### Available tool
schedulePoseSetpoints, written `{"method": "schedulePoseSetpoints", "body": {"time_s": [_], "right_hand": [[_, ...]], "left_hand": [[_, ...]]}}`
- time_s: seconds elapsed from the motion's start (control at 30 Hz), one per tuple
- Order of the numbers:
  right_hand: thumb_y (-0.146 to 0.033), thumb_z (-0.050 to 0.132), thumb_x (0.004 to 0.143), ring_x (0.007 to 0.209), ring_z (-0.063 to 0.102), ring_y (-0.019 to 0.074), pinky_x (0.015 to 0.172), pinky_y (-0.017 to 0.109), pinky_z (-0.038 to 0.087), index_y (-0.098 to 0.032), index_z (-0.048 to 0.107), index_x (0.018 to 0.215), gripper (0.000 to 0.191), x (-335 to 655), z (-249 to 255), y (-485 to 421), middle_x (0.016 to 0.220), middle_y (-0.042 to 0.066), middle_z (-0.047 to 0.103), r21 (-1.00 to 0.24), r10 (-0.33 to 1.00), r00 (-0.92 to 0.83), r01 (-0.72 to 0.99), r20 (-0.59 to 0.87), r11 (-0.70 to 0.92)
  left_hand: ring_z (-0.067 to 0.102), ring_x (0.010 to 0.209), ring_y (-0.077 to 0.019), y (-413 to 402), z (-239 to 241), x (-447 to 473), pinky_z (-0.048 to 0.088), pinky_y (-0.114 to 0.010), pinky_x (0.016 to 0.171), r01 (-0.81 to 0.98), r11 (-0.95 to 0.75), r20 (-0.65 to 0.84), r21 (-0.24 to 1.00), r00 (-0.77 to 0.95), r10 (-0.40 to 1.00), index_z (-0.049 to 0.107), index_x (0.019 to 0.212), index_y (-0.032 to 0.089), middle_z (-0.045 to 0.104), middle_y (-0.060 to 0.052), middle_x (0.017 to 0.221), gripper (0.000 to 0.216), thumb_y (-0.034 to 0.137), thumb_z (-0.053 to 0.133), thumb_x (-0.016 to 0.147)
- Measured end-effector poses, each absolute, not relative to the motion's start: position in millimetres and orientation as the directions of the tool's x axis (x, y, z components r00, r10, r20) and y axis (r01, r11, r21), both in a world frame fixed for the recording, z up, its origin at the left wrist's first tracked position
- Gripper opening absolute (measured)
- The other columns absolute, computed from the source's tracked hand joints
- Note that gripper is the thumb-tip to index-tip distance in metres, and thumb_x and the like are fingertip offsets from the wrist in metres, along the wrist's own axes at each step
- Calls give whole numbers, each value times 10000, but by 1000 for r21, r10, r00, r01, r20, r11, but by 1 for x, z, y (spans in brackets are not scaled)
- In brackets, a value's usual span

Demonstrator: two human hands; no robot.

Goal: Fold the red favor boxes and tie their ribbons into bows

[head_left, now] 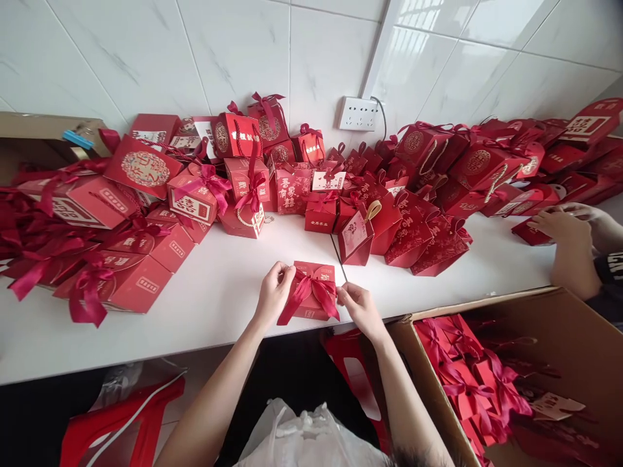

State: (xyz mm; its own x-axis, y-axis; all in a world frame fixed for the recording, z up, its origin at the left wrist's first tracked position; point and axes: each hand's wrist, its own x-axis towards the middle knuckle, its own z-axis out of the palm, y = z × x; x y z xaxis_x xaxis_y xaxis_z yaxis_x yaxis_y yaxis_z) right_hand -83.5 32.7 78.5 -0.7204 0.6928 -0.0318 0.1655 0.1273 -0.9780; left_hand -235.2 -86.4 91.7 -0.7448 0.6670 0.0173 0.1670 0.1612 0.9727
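A small red gift box [318, 267] lies near the table's front edge, with a dark red satin ribbon [311, 290] tied in a bow across its top. At the box's left side, my left hand [275, 290] is closed, thumb and fingers pinching the bow's left loop. My right hand [361, 310] pinches the ribbon at the right side of the bow. The ribbon's two tails hang down over the front of the box. Just behind it stands a red box with a gold loop [356, 237].
Red boxes with bows [131, 272] are heaped on the left, more along the wall. A cardboard carton [574, 324] of ribboned boxes stands at lower right. Another person's hands [567, 227] hold a red box at far right. A power strip [361, 114] is on the wall.
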Motion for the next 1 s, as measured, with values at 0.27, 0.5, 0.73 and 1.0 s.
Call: {"method": "schedulePoseSetpoints", "body": {"time_s": [0.27,0.5,0.73,1.0], "right_hand": [[-491,746,606,1311,309,291,1041,445,346,-254,362,1299,827,-94,97,41,1392,119,289,-858,371,-902,2,219,513],[-410,786,572,1248,397,304,1050,477,339,-230,470,1230,751,-70,84,23,1287,123,430,-907,590,-738,-72,328,414],[-666,372,795,1107,541,277,961,527,418,-309,546,1156,537,-7,115,0,1105,70,615,-854,919,-384,-446,-88,-268],[-642,423,768,1159,452,320,945,573,390,-273,447,1205,572,99,128,-11,1175,107,512,-984,997,70,-172,24,36]], "left_hand": [[422,545,-108,-87,80,-244,367,-219,543,155,140,8,978,-696,718,417,669,204,428,42,593,350,519,452,818],[462,555,-131,-93,53,-247,372,-242,556,203,203,8,958,-727,686,425,646,206,438,38,559,291,430,399,830],[540,672,-152,-93,53,-247,423,-255,670,343,200,73,918,-640,765,496,699,202,564,7,686,233,416,454,780],[586,704,-177,-92,48,-255,454,-267,688,424,204,109,883,-605,788,523,712,203,605,-18,704,231,430,483,722]]}}
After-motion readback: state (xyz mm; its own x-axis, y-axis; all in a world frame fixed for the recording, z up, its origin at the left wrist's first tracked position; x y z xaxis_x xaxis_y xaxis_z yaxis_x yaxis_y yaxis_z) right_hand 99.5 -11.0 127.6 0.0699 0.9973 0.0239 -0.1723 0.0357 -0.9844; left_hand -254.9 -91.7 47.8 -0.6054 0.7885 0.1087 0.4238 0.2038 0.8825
